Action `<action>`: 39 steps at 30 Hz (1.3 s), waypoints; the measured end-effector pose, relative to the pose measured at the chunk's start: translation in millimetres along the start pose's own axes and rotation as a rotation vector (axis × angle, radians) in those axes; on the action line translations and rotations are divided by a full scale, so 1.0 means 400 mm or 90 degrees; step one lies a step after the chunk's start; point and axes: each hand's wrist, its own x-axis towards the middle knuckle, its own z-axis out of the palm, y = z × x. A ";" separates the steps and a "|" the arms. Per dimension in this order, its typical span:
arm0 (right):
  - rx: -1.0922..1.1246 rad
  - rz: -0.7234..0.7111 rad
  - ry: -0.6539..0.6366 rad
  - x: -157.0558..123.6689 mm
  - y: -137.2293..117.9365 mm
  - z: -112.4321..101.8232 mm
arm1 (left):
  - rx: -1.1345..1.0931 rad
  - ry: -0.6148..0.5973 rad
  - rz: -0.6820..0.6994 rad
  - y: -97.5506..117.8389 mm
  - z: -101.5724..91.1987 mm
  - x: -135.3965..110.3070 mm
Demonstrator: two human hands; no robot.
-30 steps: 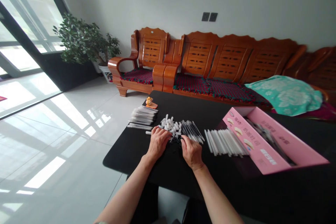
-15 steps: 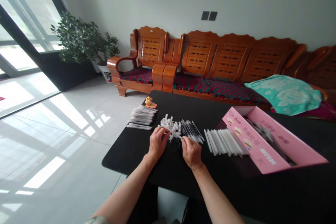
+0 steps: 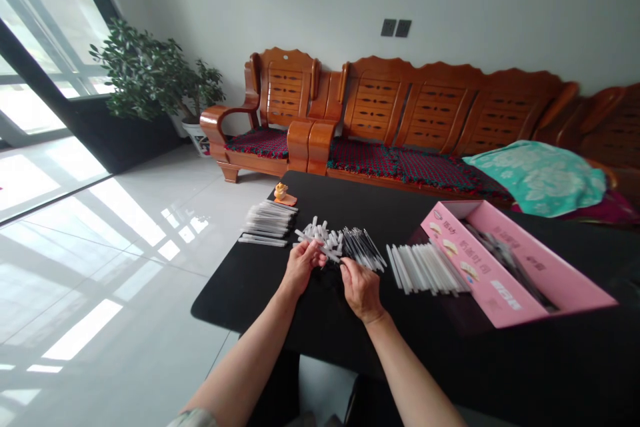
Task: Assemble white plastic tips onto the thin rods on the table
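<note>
Between my hands runs a slim white pen (image 3: 330, 253), with a dark bit showing at its right end. My left hand (image 3: 301, 265) pinches the left end, its fingertips partly over a heap of short white pen pieces (image 3: 320, 232). The right end is in the closed fingers of my right hand (image 3: 361, 288). Thin dark-inked pen refills (image 3: 364, 248) lie just beyond my right hand. Farther right is a row of white tubes (image 3: 425, 268), likely pen barrels. A stack of whitish pens (image 3: 269, 221) lies to the left.
On the right of the black table (image 3: 240, 293) stands an open pink box (image 3: 500, 293) with dark and clear things inside. A small yellow figure (image 3: 281, 192) sits at the far left corner. Behind the table is a wooden sofa (image 3: 380, 107) with a turquoise cloth (image 3: 545, 173).
The view has shifted slightly. My hands stay over the heap, and the right hand has moved a little closer to the left. A dark bit now shows at the right fingertips.
</note>
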 end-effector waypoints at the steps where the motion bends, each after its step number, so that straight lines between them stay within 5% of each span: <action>1: 0.000 0.000 -0.007 0.001 0.000 -0.001 | 0.003 -0.002 0.000 0.000 -0.001 -0.001; 39: -0.022 0.002 -0.027 -0.005 0.002 0.011 | 0.032 0.020 0.020 -0.024 -0.003 0.010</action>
